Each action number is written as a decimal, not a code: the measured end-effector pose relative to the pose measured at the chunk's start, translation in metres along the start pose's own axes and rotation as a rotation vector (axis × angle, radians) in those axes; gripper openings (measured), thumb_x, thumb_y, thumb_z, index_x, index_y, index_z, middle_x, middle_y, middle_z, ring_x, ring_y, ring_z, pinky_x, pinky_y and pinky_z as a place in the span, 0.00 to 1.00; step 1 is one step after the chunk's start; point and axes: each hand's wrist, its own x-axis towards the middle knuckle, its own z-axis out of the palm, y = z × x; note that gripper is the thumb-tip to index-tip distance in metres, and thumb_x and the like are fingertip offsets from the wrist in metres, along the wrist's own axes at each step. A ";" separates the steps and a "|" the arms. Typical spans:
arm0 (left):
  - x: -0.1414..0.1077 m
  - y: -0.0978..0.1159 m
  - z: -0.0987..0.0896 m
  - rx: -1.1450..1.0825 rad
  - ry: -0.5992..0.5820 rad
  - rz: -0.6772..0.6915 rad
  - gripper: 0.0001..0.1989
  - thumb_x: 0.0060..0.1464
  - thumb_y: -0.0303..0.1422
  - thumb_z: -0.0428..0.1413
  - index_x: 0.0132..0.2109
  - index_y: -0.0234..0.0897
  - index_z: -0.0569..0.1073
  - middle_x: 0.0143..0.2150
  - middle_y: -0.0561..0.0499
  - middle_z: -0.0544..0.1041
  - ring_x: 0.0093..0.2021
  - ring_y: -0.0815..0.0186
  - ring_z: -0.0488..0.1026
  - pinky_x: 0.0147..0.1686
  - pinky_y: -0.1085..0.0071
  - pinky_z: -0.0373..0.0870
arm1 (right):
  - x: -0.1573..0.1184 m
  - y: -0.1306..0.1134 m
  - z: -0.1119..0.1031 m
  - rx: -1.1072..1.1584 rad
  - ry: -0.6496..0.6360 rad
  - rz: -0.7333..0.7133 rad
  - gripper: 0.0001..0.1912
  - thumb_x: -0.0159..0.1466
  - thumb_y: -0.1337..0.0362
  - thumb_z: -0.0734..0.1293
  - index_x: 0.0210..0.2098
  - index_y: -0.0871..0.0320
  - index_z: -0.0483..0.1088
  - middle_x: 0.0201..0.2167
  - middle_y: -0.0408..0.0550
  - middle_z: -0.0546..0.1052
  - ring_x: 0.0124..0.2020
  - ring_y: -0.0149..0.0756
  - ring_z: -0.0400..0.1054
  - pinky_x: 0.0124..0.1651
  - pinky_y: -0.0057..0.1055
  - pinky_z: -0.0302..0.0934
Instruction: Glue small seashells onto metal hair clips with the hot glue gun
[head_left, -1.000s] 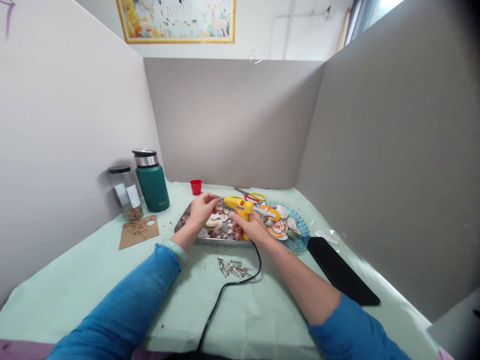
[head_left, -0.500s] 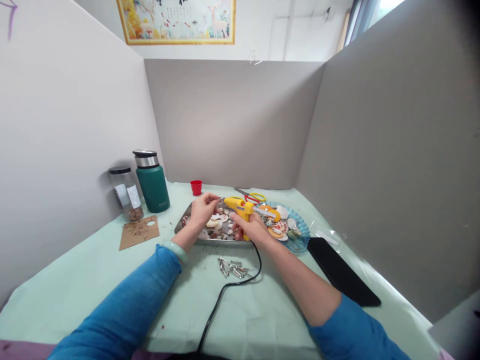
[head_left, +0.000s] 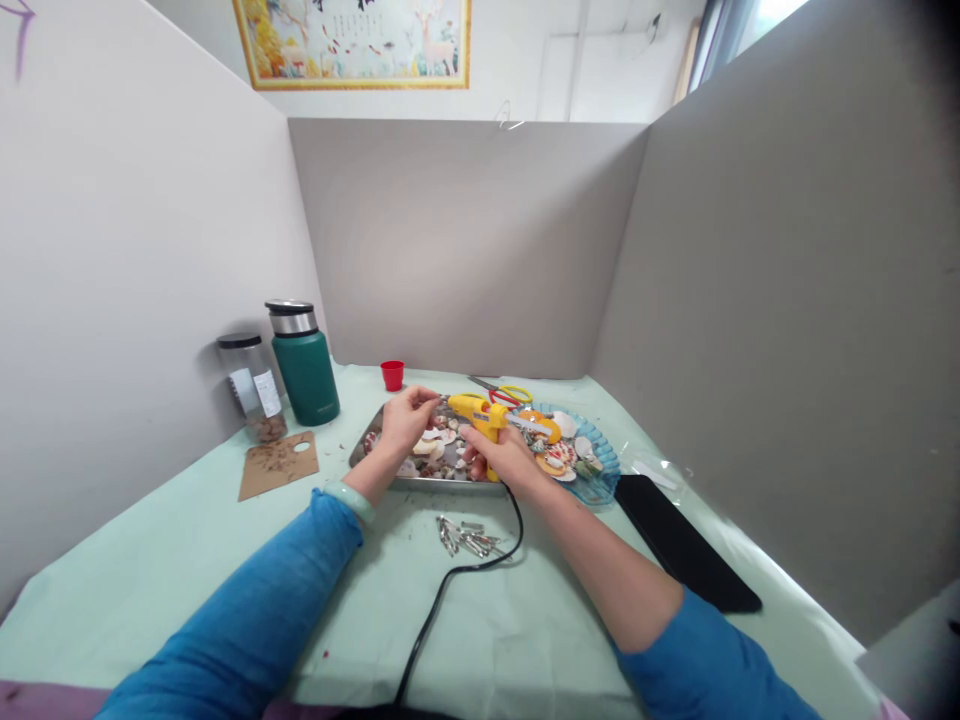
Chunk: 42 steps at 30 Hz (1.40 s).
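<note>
My right hand point(head_left: 501, 455) is wrapped round the handle of a yellow glue gun point(head_left: 480, 412), whose nozzle points left. Just left of the nozzle, my left hand point(head_left: 409, 418) pinches something too small to make out. Both hands are above a metal tray point(head_left: 450, 485) holding many small shells point(head_left: 431, 447). Beside the tray on the right, a blue ribbed plate point(head_left: 606, 485) bears larger shells and orange pieces. A black cord point(head_left: 459, 570) runs from the glue gun toward the front edge.
Metal clips point(head_left: 469, 538) lie before the tray. A green bottle point(head_left: 306, 375), a jar point(head_left: 259, 395) and a brown card point(head_left: 279, 468) are left. Behind stand a red cup point(head_left: 392, 376) and scissors point(head_left: 504, 394). A black flat object point(head_left: 686, 540) lies right. Grey panels point(head_left: 465, 250) enclose the table.
</note>
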 end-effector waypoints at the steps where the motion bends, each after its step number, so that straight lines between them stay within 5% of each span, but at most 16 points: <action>1: 0.000 0.000 0.000 0.001 -0.002 0.001 0.11 0.44 0.38 0.59 0.33 0.36 0.72 0.18 0.56 0.70 0.19 0.70 0.69 0.20 0.77 0.63 | 0.000 0.000 0.000 0.005 0.001 0.000 0.19 0.54 0.48 0.67 0.24 0.60 0.71 0.18 0.46 0.75 0.13 0.28 0.64 0.15 0.24 0.59; 42: 0.000 -0.001 0.001 -0.003 0.020 -0.002 0.10 0.43 0.37 0.60 0.32 0.36 0.73 0.18 0.56 0.70 0.18 0.70 0.68 0.18 0.76 0.62 | 0.003 0.006 -0.002 -0.078 -0.014 0.011 0.21 0.57 0.47 0.65 0.27 0.61 0.70 0.16 0.44 0.72 0.14 0.28 0.65 0.17 0.23 0.59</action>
